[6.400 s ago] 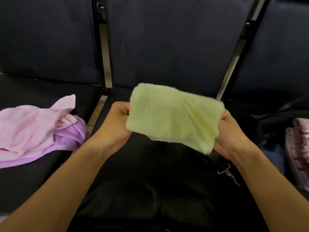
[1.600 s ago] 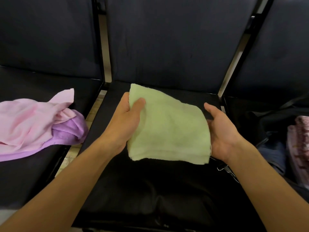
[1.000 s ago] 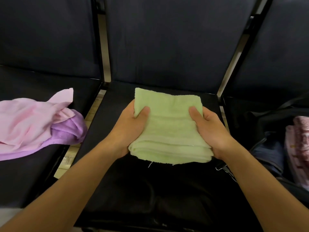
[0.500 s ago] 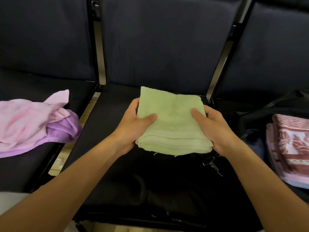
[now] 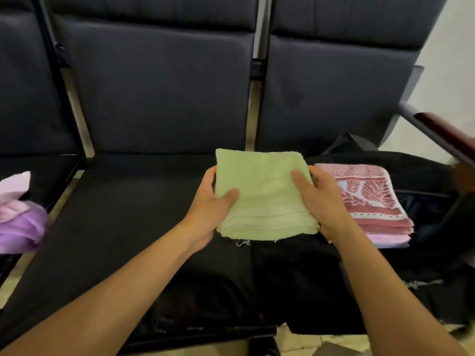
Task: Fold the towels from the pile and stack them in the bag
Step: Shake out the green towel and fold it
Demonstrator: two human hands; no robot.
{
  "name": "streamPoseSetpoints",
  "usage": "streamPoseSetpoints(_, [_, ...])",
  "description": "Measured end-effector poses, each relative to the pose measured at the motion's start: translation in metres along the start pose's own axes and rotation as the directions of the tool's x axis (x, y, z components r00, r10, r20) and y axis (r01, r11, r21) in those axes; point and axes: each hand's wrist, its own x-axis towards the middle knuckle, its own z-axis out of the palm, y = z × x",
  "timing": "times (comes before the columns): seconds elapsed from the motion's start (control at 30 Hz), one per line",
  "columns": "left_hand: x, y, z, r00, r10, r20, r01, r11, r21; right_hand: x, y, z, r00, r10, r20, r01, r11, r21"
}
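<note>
A: Item one, grip. Left hand (image 5: 209,209): thumb curled over the top of the folded green towel (image 5: 262,199), fingers out of sight beneath its left edge. Right hand (image 5: 321,201): same hold on the right edge, thumb on top. Both clamp it; neither is loose.

B: Towel's condition and place?

A: Folded to a compact rectangle, several layers showing at the near edge, a loose thread hanging. Carried clear of the black seat (image 5: 115,227), just left of the patterned pink towel stack (image 5: 370,199).

B: Change since a second ago?

A: Then it sat centred over the middle seat, freshly squared. Now it has travelled right, toward the black bag (image 5: 424,170) holding the stack. Judgement: folding finished, transfer under way, placement not yet made.

B: Remaining stock?

A: Pink towel (image 5: 14,191) and purple towel (image 5: 20,229), unfolded, on the far-left seat.
</note>
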Motion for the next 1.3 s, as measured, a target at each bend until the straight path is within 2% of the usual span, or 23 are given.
streamPoseSetpoints(0.2, [0.019, -0.012, 0.075, 0.998, -0.023, 0.063, 0.020, 0.999, 0.038, 0.001, 0.031, -0.064, 0.990, 0.073, -0.121, -0.063, 0.994, 0.086])
streamPoseSetpoints(0.43, [0.044, -0.024, 0.134, 0.997, 0.006, 0.078, -0.010, 0.999, 0.053, 0.022, 0.052, -0.110, 0.965, -0.017, -0.262, 0.041, 0.996, 0.085])
streamPoseSetpoints(0.63, [0.062, -0.030, 0.180, 0.997, 0.034, 0.074, -0.039, 0.997, 0.067, 0.040, 0.072, -0.136, 0.860, -0.163, -0.484, 0.179, 0.984, -0.014])
streamPoseSetpoints(0.73, [0.069, -0.035, 0.200, 0.996, 0.032, 0.081, -0.041, 0.994, 0.105, 0.049, 0.084, -0.150, 0.826, -0.163, -0.540, 0.127, 0.987, -0.103])
streamPoseSetpoints(0.9, [0.073, -0.048, 0.213, 0.997, -0.031, 0.066, 0.016, 0.977, 0.213, 0.059, 0.099, -0.162, 0.836, -0.052, -0.547, -0.076, 0.975, -0.209])
streamPoseSetpoints(0.97, [0.071, -0.053, 0.214, 0.999, -0.025, 0.032, 0.016, 0.972, 0.236, 0.061, 0.102, -0.161, 0.832, 0.006, -0.555, -0.176, 0.951, -0.254])
streamPoseSetpoints(1.03, [0.070, -0.055, 0.213, 0.999, 0.019, -0.027, -0.011, 0.956, 0.292, 0.061, 0.099, -0.158, 0.809, -0.025, -0.588, -0.245, 0.894, -0.374])
streamPoseSetpoints(1.1, [0.066, -0.052, 0.212, 0.991, 0.121, -0.064, -0.079, 0.886, 0.457, 0.059, 0.095, -0.153, 0.788, -0.118, -0.604, -0.274, 0.812, -0.516])
streamPoseSetpoints(1.13, [0.066, -0.050, 0.211, 0.975, 0.216, -0.053, -0.152, 0.820, 0.552, 0.058, 0.093, -0.151, 0.775, -0.172, -0.609, -0.271, 0.780, -0.564])
streamPoseSetpoints(1.2, [0.070, -0.048, 0.209, 0.906, 0.418, 0.062, -0.327, 0.602, 0.729, 0.056, 0.090, -0.146, 0.728, -0.326, -0.604, -0.210, 0.732, -0.648])
streamPoseSetpoints(1.23, [0.073, -0.046, 0.211, 0.870, 0.472, 0.139, -0.382, 0.469, 0.796, 0.056, 0.090, -0.146, 0.690, -0.419, -0.590, -0.169, 0.700, -0.694])
streamPoseSetpoints(1.3, [0.078, -0.045, 0.217, 0.850, 0.445, 0.283, -0.429, 0.270, 0.862, 0.055, 0.091, -0.145, 0.603, -0.609, -0.516, -0.083, 0.595, -0.799])
